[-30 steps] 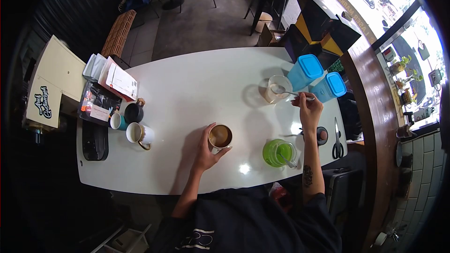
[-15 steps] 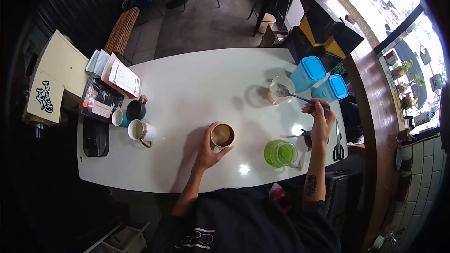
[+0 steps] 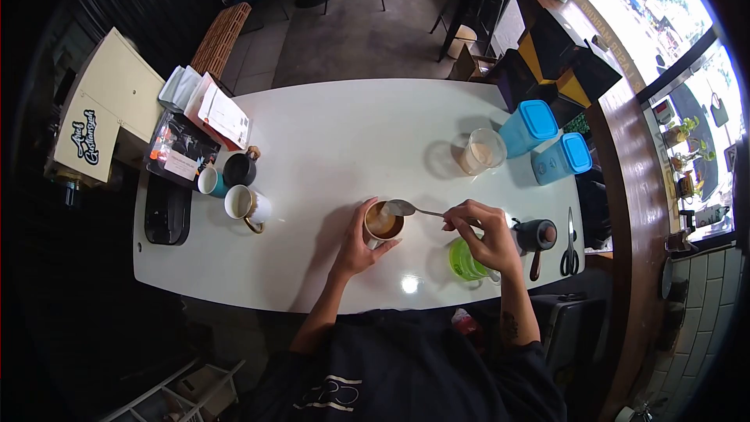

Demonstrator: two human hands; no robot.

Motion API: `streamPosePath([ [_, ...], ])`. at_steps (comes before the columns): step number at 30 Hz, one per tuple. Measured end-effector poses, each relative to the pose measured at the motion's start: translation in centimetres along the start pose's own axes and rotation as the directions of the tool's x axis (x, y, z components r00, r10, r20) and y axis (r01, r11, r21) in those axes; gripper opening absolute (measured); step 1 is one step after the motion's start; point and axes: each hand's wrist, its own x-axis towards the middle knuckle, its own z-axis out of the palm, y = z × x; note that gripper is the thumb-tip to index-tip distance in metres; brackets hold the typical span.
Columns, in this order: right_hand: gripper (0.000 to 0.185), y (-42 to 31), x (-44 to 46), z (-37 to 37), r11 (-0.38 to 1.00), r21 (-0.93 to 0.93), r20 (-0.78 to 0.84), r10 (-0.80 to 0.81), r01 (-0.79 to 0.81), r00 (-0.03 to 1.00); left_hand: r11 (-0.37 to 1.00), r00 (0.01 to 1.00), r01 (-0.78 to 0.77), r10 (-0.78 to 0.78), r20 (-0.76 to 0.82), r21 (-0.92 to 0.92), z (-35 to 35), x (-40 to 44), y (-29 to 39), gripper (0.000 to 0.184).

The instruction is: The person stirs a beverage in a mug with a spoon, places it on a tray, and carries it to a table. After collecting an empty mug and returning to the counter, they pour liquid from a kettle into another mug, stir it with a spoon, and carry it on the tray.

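My left hand (image 3: 357,245) is wrapped round a cup (image 3: 376,239) of brown coffee, which stands upright on the white table. A pale patch shows on the coffee's surface. In my right hand (image 3: 486,236) is a metal spoon (image 3: 401,208), pinched by its handle, with the bowl over the cup's right rim. Below and partly behind that hand stands a green jar (image 3: 464,262). A clear plastic cup (image 3: 482,151) with a pale beige content is farther up the table, near two blue-lidded containers (image 3: 528,126).
A dark small pot with a wooden handle (image 3: 536,235) and scissors (image 3: 570,254) lie at the right edge. On the left are a white mug (image 3: 248,206), a black cup (image 3: 239,169), a teal cup (image 3: 212,181), a black tray (image 3: 167,216) and a cream machine (image 3: 109,109).
My right hand has brought the spoon from above the clear plastic cup down and left to the coffee cup. A pale patch now shows in the coffee. My left hand keeps its hold.
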Motion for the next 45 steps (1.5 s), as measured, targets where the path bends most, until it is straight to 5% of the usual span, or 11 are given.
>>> streamPosePath([
  [3,0.013,-0.2,0.2,0.0,1.000,0.001,-0.045,-0.020,0.020,0.999,1.000,1.000,-0.010,0.010,-0.009,0.015,0.0,-0.1,-0.1,0.090],
  [6,0.017,1.2,-0.1,-1.6,0.968,0.252,-0.325,0.093,-0.009,0.941,1.000,1.000,-0.010,0.010,-0.008,0.005,0.1,0.0,-0.4,0.090],
  [12,0.024,5.7,-0.8,-6.9,0.903,0.406,-0.707,0.215,0.138,0.674,0.999,0.999,-0.034,0.034,-0.001,0.039,-0.1,0.0,-0.3,0.089],
  [19,0.021,8.5,-0.9,-6.3,0.961,0.275,-0.748,0.228,-0.022,0.623,1.000,1.000,-0.001,0.001,-0.005,0.005,-0.1,0.1,0.2,0.089],
  [27,0.021,10.8,0.2,-5.6,0.934,0.351,-0.643,0.296,-0.071,0.707,0.996,0.998,-0.051,0.053,-0.019,0.072,-0.1,0.2,0.0,0.087],
  [31,0.036,10.0,-1.2,-5.6,0.926,0.357,-0.561,0.315,-0.120,0.766,0.996,0.999,-0.035,0.036,-0.011,0.085,-0.3,0.4,-0.1,0.087],
  [37,0.060,8.3,-6.0,-7.7,0.906,-0.026,-0.566,0.334,-0.422,0.753,0.994,1.000,-0.020,0.020,0.005,0.112,-0.4,0.5,0.2,0.085],
  [39,0.063,7.8,-8.0,-7.8,0.623,-0.549,-0.637,0.119,-0.557,0.762,0.992,0.999,-0.043,0.041,0.017,0.123,-0.3,0.6,0.6,0.084],
  [45,0.084,8.5,-13.8,-7.2,0.280,-0.518,-0.698,0.408,-0.808,0.589,0.998,0.998,-0.014,0.010,0.060,0.057,0.3,0.5,-0.5,0.085],
])
